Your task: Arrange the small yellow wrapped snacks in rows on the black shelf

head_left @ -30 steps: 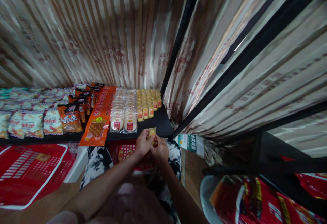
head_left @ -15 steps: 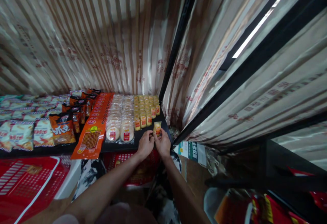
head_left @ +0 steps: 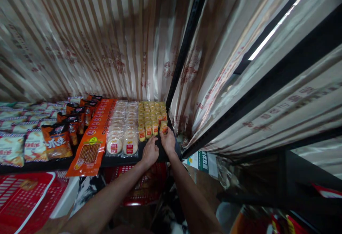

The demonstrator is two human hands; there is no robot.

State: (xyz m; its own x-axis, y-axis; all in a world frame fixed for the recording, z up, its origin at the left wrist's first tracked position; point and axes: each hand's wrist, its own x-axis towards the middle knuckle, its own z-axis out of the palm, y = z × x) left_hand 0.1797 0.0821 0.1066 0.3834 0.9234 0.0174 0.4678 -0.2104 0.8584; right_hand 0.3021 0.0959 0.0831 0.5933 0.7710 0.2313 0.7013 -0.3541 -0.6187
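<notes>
My right hand (head_left: 168,142) reaches onto the black shelf (head_left: 160,154) and its fingers pinch a small yellow snack pack (head_left: 164,126) standing at the right end of the front row of small yellow packs (head_left: 151,116). My left hand (head_left: 149,152) rests just beside it on the shelf, fingers curled, touching the front of the row near a pack (head_left: 155,128). Whether the left hand grips anything is unclear.
Left of the yellow packs lie round white cakes in clear wrap (head_left: 123,134), long orange packets (head_left: 92,145), orange chip bags (head_left: 57,141) and pale bags (head_left: 12,148). Red baskets (head_left: 24,195) sit below the shelf. A black upright post (head_left: 184,48) and striped cardboard walls close the right side.
Both hands moved up from below the shelf edge onto the shelf, carrying the small yellow pack into the right end of the front row. The camera tilted forward.
</notes>
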